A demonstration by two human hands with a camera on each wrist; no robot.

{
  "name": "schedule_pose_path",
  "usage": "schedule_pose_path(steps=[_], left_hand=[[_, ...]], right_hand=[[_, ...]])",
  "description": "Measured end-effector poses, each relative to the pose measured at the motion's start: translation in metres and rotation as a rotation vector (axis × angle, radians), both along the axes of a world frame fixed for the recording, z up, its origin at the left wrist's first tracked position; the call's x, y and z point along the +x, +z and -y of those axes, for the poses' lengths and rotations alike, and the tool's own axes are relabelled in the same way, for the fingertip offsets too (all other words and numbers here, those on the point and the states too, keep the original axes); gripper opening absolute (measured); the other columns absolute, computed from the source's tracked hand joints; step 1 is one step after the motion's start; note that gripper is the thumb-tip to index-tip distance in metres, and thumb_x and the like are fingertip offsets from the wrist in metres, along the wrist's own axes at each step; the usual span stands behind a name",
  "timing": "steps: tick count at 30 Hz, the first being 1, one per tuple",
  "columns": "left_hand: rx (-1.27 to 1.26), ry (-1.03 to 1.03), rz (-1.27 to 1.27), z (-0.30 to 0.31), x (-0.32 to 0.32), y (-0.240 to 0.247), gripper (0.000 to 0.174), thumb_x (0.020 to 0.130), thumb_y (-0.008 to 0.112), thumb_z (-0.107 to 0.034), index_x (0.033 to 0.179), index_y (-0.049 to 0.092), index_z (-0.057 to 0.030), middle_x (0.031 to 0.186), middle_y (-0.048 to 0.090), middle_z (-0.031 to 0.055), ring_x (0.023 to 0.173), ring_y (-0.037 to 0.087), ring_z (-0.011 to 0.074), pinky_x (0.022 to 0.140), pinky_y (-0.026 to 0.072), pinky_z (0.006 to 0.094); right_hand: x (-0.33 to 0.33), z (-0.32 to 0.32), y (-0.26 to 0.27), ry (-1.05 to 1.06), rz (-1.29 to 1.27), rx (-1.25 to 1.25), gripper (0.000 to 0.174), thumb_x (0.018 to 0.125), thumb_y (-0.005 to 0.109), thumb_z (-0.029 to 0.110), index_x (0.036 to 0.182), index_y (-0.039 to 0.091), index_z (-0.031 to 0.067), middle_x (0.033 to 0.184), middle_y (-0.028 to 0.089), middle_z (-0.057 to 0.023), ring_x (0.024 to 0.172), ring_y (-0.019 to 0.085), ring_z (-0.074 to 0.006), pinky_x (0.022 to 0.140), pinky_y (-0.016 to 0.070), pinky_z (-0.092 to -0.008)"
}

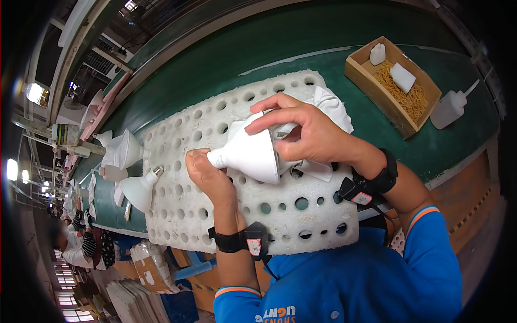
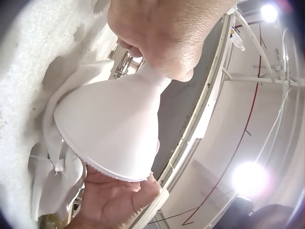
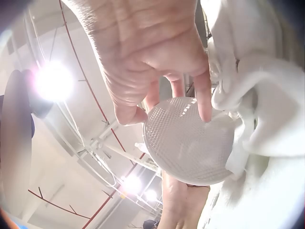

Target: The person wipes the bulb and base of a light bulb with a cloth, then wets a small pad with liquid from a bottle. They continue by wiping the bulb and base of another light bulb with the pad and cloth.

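A white cone-shaped lamp bulb (image 1: 252, 155) is held over a white foam tray (image 1: 183, 210) full of round holes. My left hand (image 1: 203, 163) grips its narrow neck, thumb and fingers curled round it. My right hand (image 1: 272, 123) holds the wide end, fingers curled over the rim together with a white cloth (image 1: 331, 107). In the left wrist view the left hand (image 2: 162, 38) closes on the bulb's (image 2: 114, 129) neck, the cloth (image 2: 52, 186) behind. In the right wrist view the right hand (image 3: 157, 90) touches the bulb's dimpled front lens (image 3: 188, 143), beside the cloth (image 3: 257, 86).
Two more white bulbs (image 1: 137, 189) (image 1: 125, 151) lie at the tray's left end on the green belt (image 1: 269, 48). A cardboard box (image 1: 360, 71) with yellow strands and white blocks and a white squeeze bottle (image 1: 449, 107) sit at the right. Other workers sit far left.
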State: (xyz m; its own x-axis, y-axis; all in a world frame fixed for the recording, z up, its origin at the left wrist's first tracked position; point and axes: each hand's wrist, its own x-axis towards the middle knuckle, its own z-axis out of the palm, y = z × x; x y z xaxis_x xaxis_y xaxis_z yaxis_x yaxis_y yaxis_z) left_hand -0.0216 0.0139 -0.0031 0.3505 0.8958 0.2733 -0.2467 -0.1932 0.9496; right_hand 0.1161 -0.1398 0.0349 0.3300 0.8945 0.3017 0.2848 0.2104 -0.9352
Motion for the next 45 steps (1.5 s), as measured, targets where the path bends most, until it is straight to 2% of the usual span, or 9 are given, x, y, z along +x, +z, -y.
schedule_pose_path(steps=[4,13,19,23,27,33,39,40,45], left_hand=[[-0.054,0.017,0.015,-0.002,0.001,0.0,0.025,0.09,0.039,-0.028,0.075,0.043,-0.0085,0.065,0.042,-0.0005,0.05,0.04,0.0065,0.041,0.0314,0.0207],[0.089,-0.045,0.015,0.0,-0.001,0.001,0.024,0.091,0.038,-0.025,0.075,0.042,-0.0078,0.068,0.04,0.0001,0.051,0.038,0.0065,0.043,0.031,0.0211],[0.196,0.044,-0.012,0.0,-0.005,-0.005,0.03,0.095,0.036,-0.033,0.085,0.043,-0.0052,0.076,0.044,0.0026,0.062,0.042,0.0082,0.052,0.0356,0.0221],[0.178,0.124,-0.047,0.005,-0.001,0.0,0.032,0.096,0.037,-0.033,0.086,0.045,-0.0044,0.077,0.045,0.0023,0.061,0.042,0.0084,0.052,0.036,0.0224],[0.12,0.132,-0.09,-0.007,-0.004,-0.007,0.028,0.095,0.04,-0.03,0.085,0.046,-0.0037,0.076,0.046,0.002,0.059,0.043,0.0087,0.051,0.0374,0.0231],[-0.048,0.081,-0.058,-0.001,-0.002,0.008,0.021,0.092,0.041,-0.022,0.084,0.045,-0.0027,0.069,0.045,0.0019,0.06,0.045,0.0092,0.051,0.0392,0.0235],[0.038,0.038,-0.039,-0.001,-0.004,0.003,0.021,0.091,0.042,-0.023,0.082,0.044,-0.0037,0.071,0.046,0.0024,0.062,0.046,0.0097,0.052,0.0397,0.0241],[0.036,0.041,-0.04,-0.001,-0.004,0.002,0.021,0.091,0.042,-0.023,0.082,0.044,-0.004,0.072,0.046,0.0023,0.062,0.046,0.0098,0.052,0.0397,0.0241],[-0.062,0.038,-0.014,0.0,-0.004,0.003,0.021,0.089,0.043,-0.025,0.083,0.044,-0.0054,0.075,0.045,0.0023,0.063,0.045,0.0098,0.052,0.0395,0.0241]], right_hand=[[-0.014,0.004,0.005,-0.01,0.217,0.003,0.062,0.061,0.064,0.004,0.121,0.054,0.0132,0.135,0.029,-0.0094,0.124,0.037,-0.0249,0.094,0.0472,-0.0356],[0.007,-0.002,-0.006,-0.005,-0.009,0.066,0.042,0.068,0.055,0.004,0.108,0.066,0.0083,0.121,0.047,-0.0062,0.112,0.049,-0.0193,0.091,0.0483,-0.0309],[-0.003,0.003,0.006,0.069,-0.267,0.017,0.062,0.066,0.057,0.005,0.128,0.052,0.0083,0.133,0.039,-0.0084,0.122,0.043,-0.021,0.094,0.0467,-0.0325],[-0.012,0.003,0.002,0.006,0.262,0.035,0.082,0.062,0.061,0.003,0.14,0.036,0.0122,0.141,0.025,-0.0117,0.13,0.032,-0.0261,0.102,0.0382,-0.0367],[-0.014,-0.001,-0.002,-0.019,0.353,0.079,0.09,0.056,0.067,0.011,0.14,0.033,0.0118,0.138,0.028,-0.0175,0.124,0.032,-0.0366,0.104,0.0309,-0.0419],[-0.016,0.0,0.001,-0.066,0.39,0.088,0.078,0.058,0.063,0.007,0.134,0.044,0.0112,0.132,0.033,-0.0121,0.124,0.036,-0.0269,0.101,0.0374,-0.0362],[-0.008,-0.005,-0.001,-0.017,-0.053,0.052,0.048,0.07,0.065,0.009,0.117,0.061,0.0122,0.121,0.042,-0.0078,0.113,0.047,-0.02,0.088,0.0505,-0.0326],[-0.007,-0.005,-0.003,-0.02,-0.094,0.064,0.05,0.067,0.057,0.003,0.116,0.063,0.0126,0.121,0.045,-0.0047,0.113,0.049,-0.0175,0.089,0.0484,-0.0296],[-0.013,0.0,0.002,-0.019,0.211,0.036,0.068,0.062,0.061,0.006,0.128,0.051,0.0133,0.131,0.035,-0.0093,0.124,0.036,-0.0246,0.098,0.0418,-0.0354]])
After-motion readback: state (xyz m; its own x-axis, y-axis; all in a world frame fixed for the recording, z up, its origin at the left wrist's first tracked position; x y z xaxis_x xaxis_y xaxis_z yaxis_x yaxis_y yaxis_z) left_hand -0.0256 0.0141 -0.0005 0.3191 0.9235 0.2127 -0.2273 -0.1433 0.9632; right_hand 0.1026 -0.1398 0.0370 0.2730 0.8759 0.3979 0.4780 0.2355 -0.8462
